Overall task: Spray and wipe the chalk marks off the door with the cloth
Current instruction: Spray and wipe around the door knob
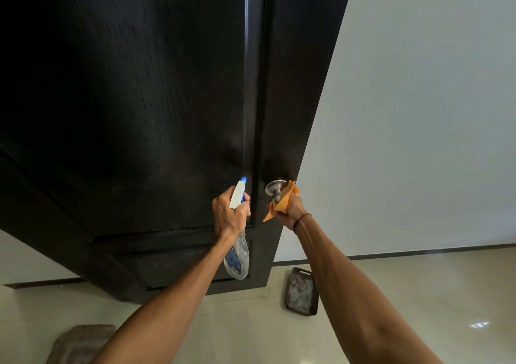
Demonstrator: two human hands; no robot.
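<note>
A dark, almost black panelled door [145, 106] fills the left and middle of the view. No chalk marks show on it. My left hand [229, 215] grips a clear spray bottle [237, 257] by its white and blue spray head, whose nozzle points up at the door. My right hand [291, 208] holds an orange cloth [282, 203] against the silver door knob [274, 189] near the door's right edge.
A white wall [418, 112] stands to the right of the door. On the pale tiled floor a worn metal tray [301, 292] lies by the door's lower corner, and a brownish mat [81, 342] lies at the lower left.
</note>
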